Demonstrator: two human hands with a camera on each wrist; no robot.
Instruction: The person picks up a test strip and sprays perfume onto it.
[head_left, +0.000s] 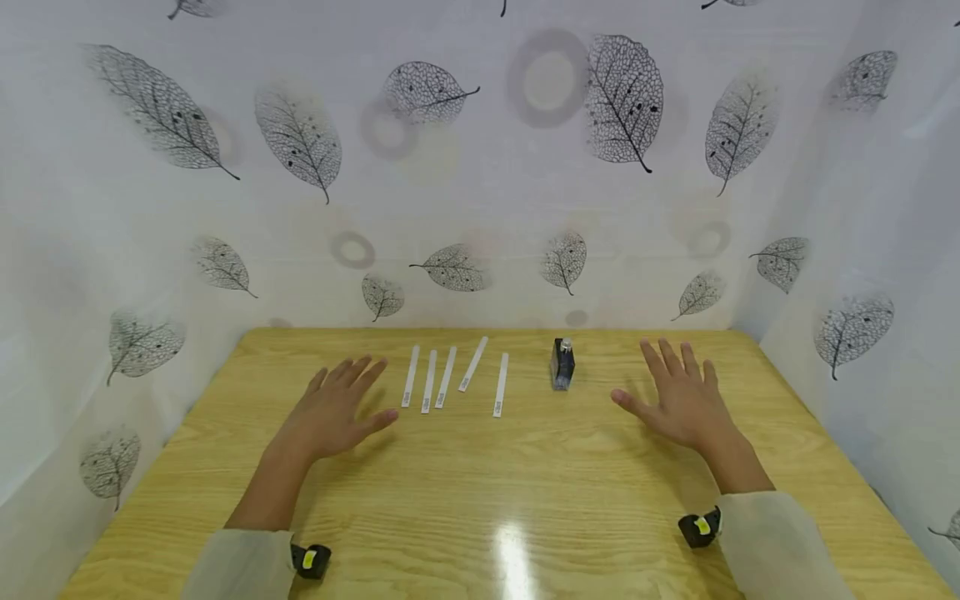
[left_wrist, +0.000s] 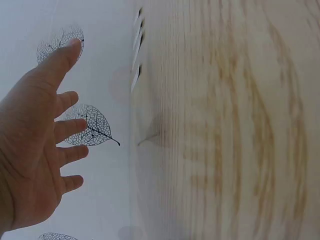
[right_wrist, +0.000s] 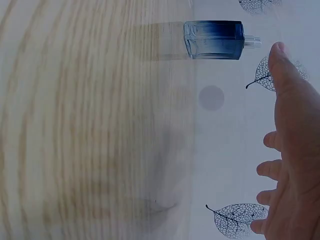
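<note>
Bottle (head_left: 562, 367) near far table edge (head_left: 637, 332), right hand (head_left: 682, 404) apart

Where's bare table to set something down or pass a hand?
Biggest: the table nearside of the white strips and bottle. Narrower gaps: between the rightmost strip and the bottle, and between the bottle and the right grip. Crowded: the four left strips, close together, with the left grip beside them.

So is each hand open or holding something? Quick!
Left hand: open, fingers spread, holding nothing.
Right hand: open, fingers spread, holding nothing.
</note>
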